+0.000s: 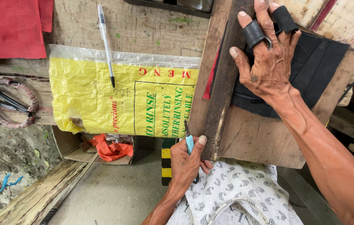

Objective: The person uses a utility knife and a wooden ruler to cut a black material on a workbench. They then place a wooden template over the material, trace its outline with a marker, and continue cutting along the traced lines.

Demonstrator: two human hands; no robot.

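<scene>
While the right hand [268, 62] presses flat, fingers spread, on the wooden straightedge [222, 87] at one o'clock, the left hand [187, 162] clamps a blue craft knife [190, 143] at six.

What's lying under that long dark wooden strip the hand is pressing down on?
Under the wooden strip, pinned by the right hand, a black zippered fabric piece sticks out, with a thin red edge on the other side. How far either runs beneath is hidden.
</scene>
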